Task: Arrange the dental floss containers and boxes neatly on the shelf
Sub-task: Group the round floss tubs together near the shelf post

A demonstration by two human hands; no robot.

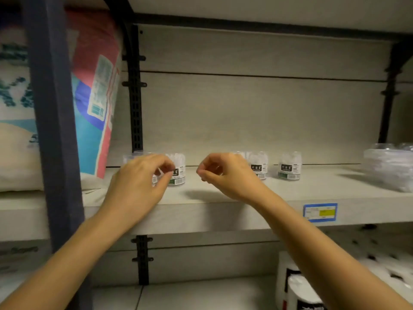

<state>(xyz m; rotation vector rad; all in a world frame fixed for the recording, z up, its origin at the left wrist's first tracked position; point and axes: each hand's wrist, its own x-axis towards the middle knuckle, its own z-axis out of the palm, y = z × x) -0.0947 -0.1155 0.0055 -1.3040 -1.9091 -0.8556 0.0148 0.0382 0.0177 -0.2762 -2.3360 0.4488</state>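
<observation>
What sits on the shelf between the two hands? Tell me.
Nothing: in the head view the shelf is bare between the left hand and the right hand, apart from a shadow. The floss containers stand behind and beside the hands.

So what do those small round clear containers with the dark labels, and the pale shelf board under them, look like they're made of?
The small round clear containers look like glossy transparent plastic: white contents show through the walls above the printed labels. The pale shelf board looks like matte laminated wood-effect panel, with faint grain lines; its core can't be judged.
</observation>
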